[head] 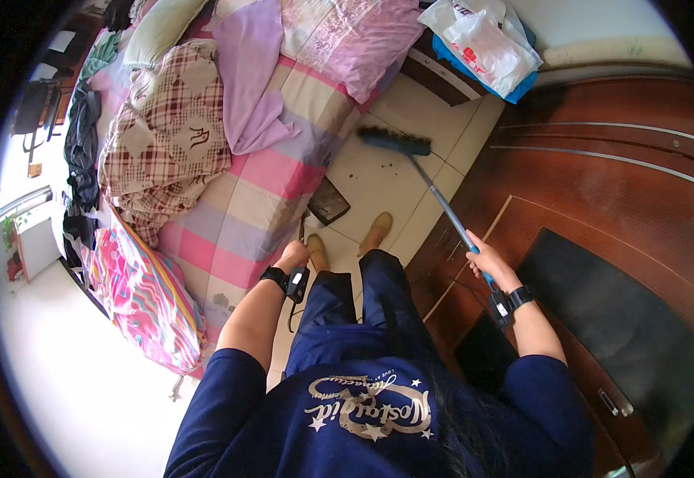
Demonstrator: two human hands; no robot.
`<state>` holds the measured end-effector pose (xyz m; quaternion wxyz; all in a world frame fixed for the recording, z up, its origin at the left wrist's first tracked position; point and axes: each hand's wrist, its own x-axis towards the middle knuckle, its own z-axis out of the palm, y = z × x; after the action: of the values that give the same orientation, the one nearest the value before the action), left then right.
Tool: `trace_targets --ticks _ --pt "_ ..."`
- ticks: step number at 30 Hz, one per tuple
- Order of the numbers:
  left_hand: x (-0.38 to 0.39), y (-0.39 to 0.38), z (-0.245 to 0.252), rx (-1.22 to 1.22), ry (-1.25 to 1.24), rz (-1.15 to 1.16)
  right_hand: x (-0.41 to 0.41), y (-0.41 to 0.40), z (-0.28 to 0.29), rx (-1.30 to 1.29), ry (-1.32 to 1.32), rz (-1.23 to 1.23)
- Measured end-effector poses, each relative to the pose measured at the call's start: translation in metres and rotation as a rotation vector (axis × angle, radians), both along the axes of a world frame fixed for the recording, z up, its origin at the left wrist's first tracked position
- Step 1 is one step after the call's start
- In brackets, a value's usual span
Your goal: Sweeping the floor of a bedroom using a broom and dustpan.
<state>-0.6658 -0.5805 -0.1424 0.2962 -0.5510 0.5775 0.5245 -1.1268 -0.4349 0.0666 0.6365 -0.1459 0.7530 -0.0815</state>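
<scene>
My right hand (491, 260) grips the blue-grey handle of a broom (442, 202). The broom head (390, 143), with dark bristles, rests on the tiled floor (398, 191) ahead of my feet. Small dark bits of debris (389, 166) lie scattered just on the near side of the bristles. My left hand (292, 256) is closed around the upright handle of a dustpan (330, 202), close to the bed's side. The pan is dark inside and sits on the floor, partly hidden by the bed's edge.
On the left is a bed (257, 203) with a checked sheet, a plaid blanket (168, 131) and a pillow (347, 42). Reddish-brown wardrobe doors (598, 197) line the right. Plastic bags (490, 51) sit on a low cabinet (442, 74) at the far end.
</scene>
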Motion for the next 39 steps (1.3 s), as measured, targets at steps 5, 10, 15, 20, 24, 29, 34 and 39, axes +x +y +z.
trace_targets --ticks 5,10,15,20,24,29,34,39 --pt "0.008 -0.002 -0.022 0.003 0.149 -0.500 0.042 -0.011 -0.073 -0.216 -0.270 -0.544" --pt "0.009 0.001 -0.033 -0.206 0.116 -1.023 0.147 0.018 -0.122 -0.119 -0.417 -0.499" --pt "0.004 -0.003 -0.038 -0.206 0.143 -0.836 0.209 0.018 -0.065 0.043 -0.342 -0.075" --pt "-0.017 -0.011 -0.012 -0.212 0.206 -1.061 0.196 0.033 -0.030 -0.004 -0.359 -0.072" --pt "-0.015 -0.017 0.005 -0.199 0.183 -0.934 0.160 0.026 0.019 0.039 -0.162 0.011" --pt "-0.013 -0.021 0.020 -0.208 0.260 -1.005 0.129 -0.012 0.007 -0.094 0.013 -0.070" --pt "-0.013 -0.020 0.007 -0.086 0.234 -0.652 0.114 -0.095 -0.095 -0.293 0.065 -0.210" --pt "0.028 -0.017 0.003 0.156 0.189 -0.023 0.163 -0.156 -0.137 -0.119 0.168 0.117"
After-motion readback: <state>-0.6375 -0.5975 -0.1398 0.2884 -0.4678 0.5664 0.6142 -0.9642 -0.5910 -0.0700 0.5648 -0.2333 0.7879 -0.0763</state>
